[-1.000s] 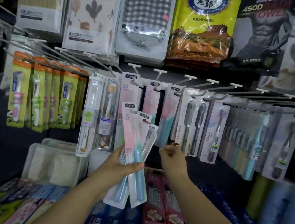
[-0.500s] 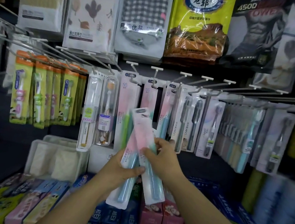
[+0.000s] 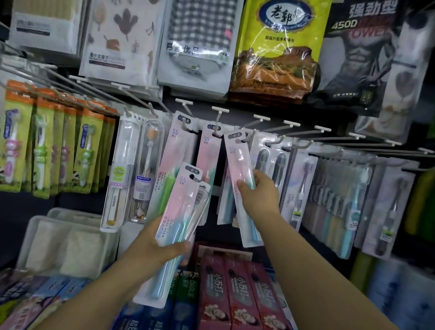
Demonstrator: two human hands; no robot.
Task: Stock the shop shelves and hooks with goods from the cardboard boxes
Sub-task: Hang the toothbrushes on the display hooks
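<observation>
Since before, our right hand (image 3: 258, 194) has lifted one toothbrush pack (image 3: 240, 173) toward the hook (image 3: 244, 140) at twelve o'clock, tilted to thread its hole; our left hand (image 3: 159, 242) grips the spare packs (image 3: 175, 231) at six o'clock, ready.

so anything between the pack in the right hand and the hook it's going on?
Nothing visible. The right hand holds the pink toothbrush pack tilted, its top hole right at the tip of the hook. Same-style packs hang on the hooks to the left; whether any hang behind it can't be told.
</observation>
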